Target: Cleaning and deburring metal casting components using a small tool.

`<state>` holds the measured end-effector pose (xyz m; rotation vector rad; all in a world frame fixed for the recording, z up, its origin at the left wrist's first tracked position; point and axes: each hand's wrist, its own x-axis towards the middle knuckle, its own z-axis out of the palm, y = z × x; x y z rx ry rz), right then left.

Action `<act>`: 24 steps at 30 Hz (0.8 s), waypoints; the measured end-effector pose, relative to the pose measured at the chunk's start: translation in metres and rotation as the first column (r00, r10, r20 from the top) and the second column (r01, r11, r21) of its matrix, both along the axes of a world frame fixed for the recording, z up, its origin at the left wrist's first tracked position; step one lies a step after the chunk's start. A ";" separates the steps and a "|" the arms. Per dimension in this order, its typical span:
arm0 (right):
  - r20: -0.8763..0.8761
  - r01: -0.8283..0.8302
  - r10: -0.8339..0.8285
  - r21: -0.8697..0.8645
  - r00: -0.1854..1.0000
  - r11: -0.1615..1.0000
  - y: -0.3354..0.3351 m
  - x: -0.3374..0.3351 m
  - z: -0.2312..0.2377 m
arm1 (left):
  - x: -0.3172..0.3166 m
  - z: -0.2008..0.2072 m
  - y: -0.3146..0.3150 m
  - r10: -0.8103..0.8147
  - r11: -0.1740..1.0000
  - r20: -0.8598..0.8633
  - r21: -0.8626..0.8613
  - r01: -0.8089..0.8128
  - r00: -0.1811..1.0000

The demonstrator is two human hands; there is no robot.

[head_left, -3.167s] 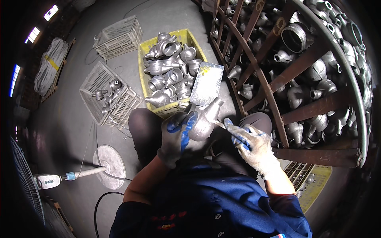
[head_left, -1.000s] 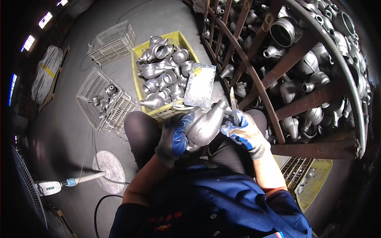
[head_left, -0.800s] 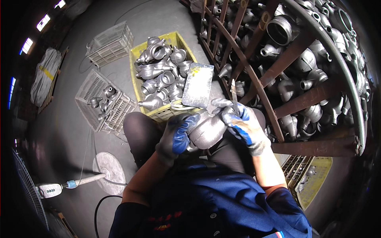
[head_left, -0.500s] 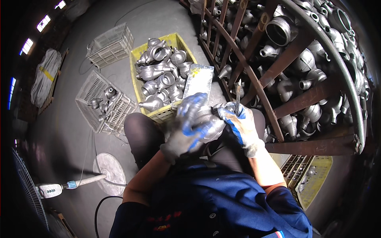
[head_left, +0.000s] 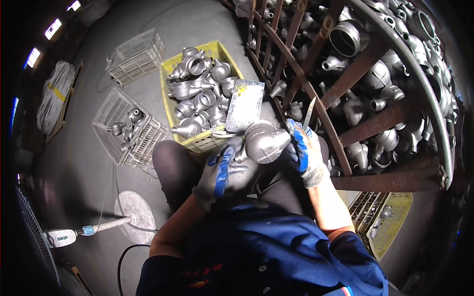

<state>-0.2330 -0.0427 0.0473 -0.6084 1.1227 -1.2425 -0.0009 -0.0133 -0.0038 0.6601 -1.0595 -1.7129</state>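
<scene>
A grey metal casting (head_left: 266, 144), with a round bulging body, an open collar and narrow necks, is held above my lap. My left hand (head_left: 222, 170), in a grey and blue work glove, is closed around the neck at its left end. My right hand (head_left: 303, 150), gloved alike, is at the casting's right end; whether it touches the neck there I cannot tell. It grips a slim pointed file (head_left: 309, 114) that sticks up past the fingers. Beyond the casting, a pale metal plate (head_left: 245, 102) leans over the corner of a yellow crate (head_left: 167, 93) heaped with similar castings.
To the right stands a rusty metal cage (head_left: 326, 116) full of castings. Two grey plastic crates (head_left: 106, 106) are on the left, one with a few small parts. A fan's round base (head_left: 136, 217) and cables lie at lower left. Another yellow crate (head_left: 395, 229) sits at lower right.
The casting has been turned and lifted, and its round body now shows plainly. My left hand has drawn back to its left neck. The file has tilted to the right with my right hand.
</scene>
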 end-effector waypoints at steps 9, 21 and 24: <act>-0.170 0.003 0.000 0.013 0.985 1.000 0.004 -0.002 -0.001 | -0.009 0.013 0.004 0.115 0.986 -0.041 0.125 -0.109 0.993; -0.415 0.062 -0.077 -0.050 0.906 0.997 0.001 -0.001 -0.001 | 0.000 0.003 -0.008 0.102 0.994 0.180 0.006 -0.105 0.978; -0.456 -0.103 -0.035 -0.275 0.890 0.956 0.013 -0.010 0.002 | -0.007 -0.007 -0.004 0.188 0.958 -0.261 0.261 -0.118 0.947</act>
